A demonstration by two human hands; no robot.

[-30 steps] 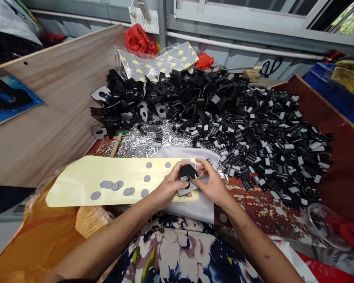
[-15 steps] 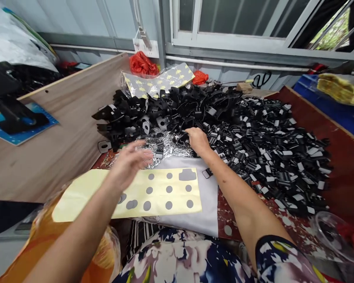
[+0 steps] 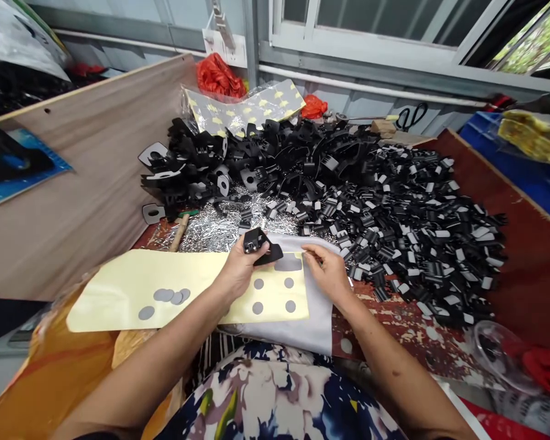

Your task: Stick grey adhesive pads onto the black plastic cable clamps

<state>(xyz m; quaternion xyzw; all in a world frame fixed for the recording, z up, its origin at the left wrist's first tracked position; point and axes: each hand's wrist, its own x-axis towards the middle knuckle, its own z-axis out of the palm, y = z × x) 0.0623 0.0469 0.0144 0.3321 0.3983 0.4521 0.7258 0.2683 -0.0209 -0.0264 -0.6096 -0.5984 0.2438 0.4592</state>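
Observation:
My left hand [image 3: 238, 270] grips a black plastic clip part [image 3: 259, 244] above a pale yellow backing sheet [image 3: 119, 287] that carries several round grey stickers [image 3: 257, 307]. My right hand [image 3: 329, 273] rests at the sheet's right edge, fingertips pinched at a grey sticker shape [image 3: 288, 263]; what they hold is too small to see. A large heap of black clip parts [image 3: 394, 208] fills the table beyond both hands. Small silver metal pieces [image 3: 211, 225] lie just past the sheet.
A wooden board [image 3: 82, 165] leans at the left. A wooden-handled tool [image 3: 179, 231] lies by the silver pieces. Bagged sticker sheets [image 3: 242, 107], red bags [image 3: 217, 66] and scissors [image 3: 415, 113] sit at the back. A clear container [image 3: 499, 354] stands right.
Both hands have come back from the heap to the sheet. The left hand now holds a black clip part, and the right hand has dropped to the sheet's right edge.

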